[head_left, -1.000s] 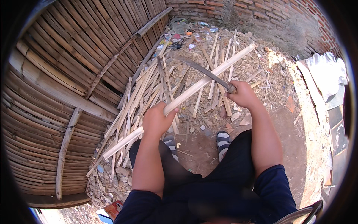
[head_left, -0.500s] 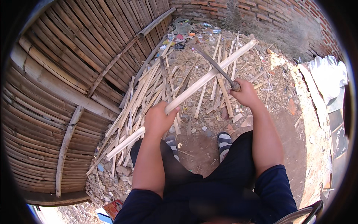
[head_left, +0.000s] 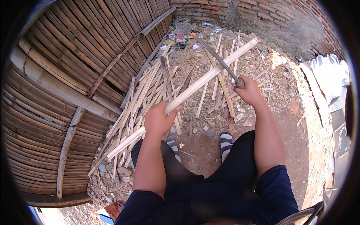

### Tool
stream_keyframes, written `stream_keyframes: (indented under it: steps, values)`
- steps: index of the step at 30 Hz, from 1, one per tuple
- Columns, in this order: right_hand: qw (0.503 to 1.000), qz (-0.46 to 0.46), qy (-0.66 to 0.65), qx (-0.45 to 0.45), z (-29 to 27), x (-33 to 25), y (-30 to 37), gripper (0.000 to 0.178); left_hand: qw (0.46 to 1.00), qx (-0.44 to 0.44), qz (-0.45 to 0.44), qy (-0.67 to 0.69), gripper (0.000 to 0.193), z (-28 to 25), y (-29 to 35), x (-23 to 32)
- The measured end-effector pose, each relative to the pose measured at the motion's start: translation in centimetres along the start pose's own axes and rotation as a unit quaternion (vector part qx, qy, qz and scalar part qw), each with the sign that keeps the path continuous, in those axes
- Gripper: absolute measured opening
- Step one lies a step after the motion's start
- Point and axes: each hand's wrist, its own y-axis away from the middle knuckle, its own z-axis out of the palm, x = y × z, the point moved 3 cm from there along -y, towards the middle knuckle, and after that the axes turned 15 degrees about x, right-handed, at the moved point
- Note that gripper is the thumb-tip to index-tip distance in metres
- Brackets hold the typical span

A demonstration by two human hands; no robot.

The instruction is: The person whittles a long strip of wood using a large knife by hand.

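A long pale wooden stick (head_left: 200,83) slants from my lower left up to the far right, and my left hand (head_left: 157,119) is wrapped round it near its lower part. My right hand (head_left: 249,91) grips the handle of a machete (head_left: 218,59). Its long dark blade points away and to the left, crossing the upper half of the stick. Whether the edge bites into the wood cannot be made out. My left palm hides part of the stick.
Beside the bamboo wall (head_left: 71,52) at left lies a heap of pale wood strips (head_left: 144,93). More strips (head_left: 225,90) lie on rubble ahead. A brick wall (head_left: 258,15) stands at the back, with white sacking (head_left: 330,77) at right. My sandalled feet (head_left: 225,144) are below.
My right hand has moved slightly up and right with the machete, so the blade sits farther up along the stick. My left hand and the stick have barely moved.
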Motion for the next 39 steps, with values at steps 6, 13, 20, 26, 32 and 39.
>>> stream_keyframes:
  steps: [6,13,20,26,32,39]
  values:
    - [0.976,-0.153,0.056,-0.143,2.2,-4.2,2.6,0.027,1.000,-0.011,-0.010,0.003,0.044,0.5,0.1,0.3]
    - [0.997,-0.055,0.000,-0.051,0.7,-1.7,0.7,0.033,1.000,-0.005,-0.018,0.009,0.044,-0.2,-0.1,0.0]
    - [0.997,-0.040,0.019,-0.063,0.7,-2.5,1.7,0.033,1.000,0.008,-0.004,-0.001,0.041,0.4,0.0,0.2]
    - [0.963,-0.196,0.053,-0.179,2.0,-6.6,3.6,0.027,0.999,0.035,0.021,0.026,0.045,0.6,0.3,-0.6]
    - [0.999,-0.003,0.035,0.000,-0.5,-1.5,0.1,0.034,1.000,0.017,-0.012,-0.002,0.044,-0.5,-0.2,0.1]
    - [0.986,-0.120,0.080,-0.081,0.9,-4.0,2.3,0.028,1.000,-0.006,-0.003,-0.002,0.046,0.5,-0.1,0.2]
